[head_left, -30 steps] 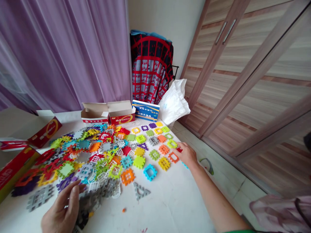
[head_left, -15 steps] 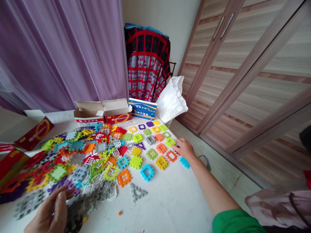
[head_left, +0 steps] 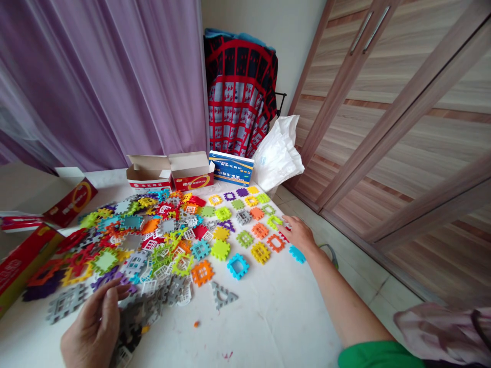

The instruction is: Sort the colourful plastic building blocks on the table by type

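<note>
**Work area.** A white desk (head_left: 268, 319) carries a large quantity of multicoloured plastic interlocking tiles (head_left: 153, 245). The tiles form a dense, overlapping pile at center left of the frame. Separate tiles lie in loose rows at center right, most of them flat and apart from one another.

**Left hand.** The left hand (head_left: 94, 329) is at the lower left of the frame, with its fingers parted and curved above grey tiles (head_left: 67, 303). Whether it grips a tile cannot be determined.

**Right hand.** The right hand (head_left: 299, 234) extends from the lower right along the desk's right edge, its fingers reaching toward the upper left. The fingertips are beside a yellow-green tile (head_left: 274, 221). Any pinch cannot be confirmed. A blue tile (head_left: 297, 254) lies just below the wrist, and an orange tile (head_left: 275, 243) lies just beside the palm.

**Surroundings.** Open red-and-white cartons (head_left: 149, 174) and a blue-and-white box (head_left: 231, 167) stand at the far edge of the desk. A white plastic bag (head_left: 278, 153) is beside the box.
</note>
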Action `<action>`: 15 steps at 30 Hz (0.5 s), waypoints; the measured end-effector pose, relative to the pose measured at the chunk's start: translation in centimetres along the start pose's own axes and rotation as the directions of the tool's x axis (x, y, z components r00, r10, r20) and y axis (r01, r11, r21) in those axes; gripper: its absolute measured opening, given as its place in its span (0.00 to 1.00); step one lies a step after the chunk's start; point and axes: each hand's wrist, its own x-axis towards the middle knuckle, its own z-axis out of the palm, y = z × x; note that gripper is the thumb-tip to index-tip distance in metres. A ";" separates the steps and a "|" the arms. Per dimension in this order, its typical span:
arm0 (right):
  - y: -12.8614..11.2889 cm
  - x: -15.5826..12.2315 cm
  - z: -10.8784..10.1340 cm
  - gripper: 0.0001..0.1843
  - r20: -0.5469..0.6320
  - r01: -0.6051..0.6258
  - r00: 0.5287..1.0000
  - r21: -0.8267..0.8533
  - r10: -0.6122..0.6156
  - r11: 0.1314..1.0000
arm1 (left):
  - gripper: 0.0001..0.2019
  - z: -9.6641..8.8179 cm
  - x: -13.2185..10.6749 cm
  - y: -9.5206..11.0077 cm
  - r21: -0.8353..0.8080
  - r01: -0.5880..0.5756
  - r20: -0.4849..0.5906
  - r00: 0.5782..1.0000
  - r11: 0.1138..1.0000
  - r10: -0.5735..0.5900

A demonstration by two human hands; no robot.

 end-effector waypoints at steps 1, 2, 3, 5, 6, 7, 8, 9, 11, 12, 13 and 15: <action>-0.4 -0.2 0.0 0.17 -0.020 0.016 1.000 0.023 -0.015 1.000 | 0.21 -0.1 0.0 0.5 0.012 0.006 0.009 1.000 1.000 -0.006; -0.9 -0.4 0.0 0.16 -0.037 0.039 0.999 0.049 -0.037 0.998 | 0.22 -0.2 0.0 1.0 0.009 0.017 0.015 1.000 1.000 -0.017; -1.6 -0.7 0.0 0.14 -0.051 0.069 0.997 0.075 -0.066 0.995 | 0.22 -0.2 -0.1 1.3 -0.003 0.030 0.017 0.999 1.000 -0.030; -3.5 -1.3 0.0 0.13 -0.068 0.156 0.987 0.135 -0.148 0.979 | 0.22 -0.2 -0.1 1.7 -0.061 0.060 0.007 0.998 0.996 -0.060; -4.7 -1.7 0.0 0.12 -0.073 0.206 0.978 0.165 -0.197 0.965 | 0.21 -0.2 -0.1 1.7 -0.092 0.073 0.006 0.997 0.993 -0.073; -5.9 -2.1 0.0 0.12 -0.078 0.257 0.966 0.193 -0.246 0.947 | 0.21 -0.1 -0.1 1.7 -0.123 0.084 0.004 0.996 0.989 -0.084; -7.2 -2.5 0.0 0.11 -0.085 0.305 0.952 0.218 -0.293 0.927 | 0.21 0.0 0.0 1.5 -0.153 0.095 0.004 0.995 0.984 -0.095; -8.4 -3.0 0.0 0.11 -0.097 0.346 0.938 0.240 -0.333 0.907 | 0.21 0.0 0.1 1.4 -0.185 0.108 0.005 0.994 0.977 -0.109; -11.0 -4.0 0.0 0.11 -0.131 0.413 0.911 0.274 -0.392 0.869 | 0.21 0.1 0.3 1.0 -0.248 0.144 0.006 0.989 0.958 -0.148; -12.3 -4.5 0.0 0.10 -0.143 0.440 0.898 0.287 -0.416 0.851 | 0.21 0.1 0.4 0.9 -0.276 0.164 0.005 0.985 0.947 -0.170; -13.6 -5.0 0.0 0.10 -0.146 0.463 0.886 0.300 -0.440 0.834 | 0.21 0.1 0.6 0.8 -0.302 0.184 0.004 0.981 0.935 -0.192; -16.2 -5.8 0.0 0.09 -0.118 0.496 0.866 0.322 -0.485 0.807 | 0.21 -0.1 0.8 0.9 -0.345 0.219 0.001 0.973 0.913 -0.233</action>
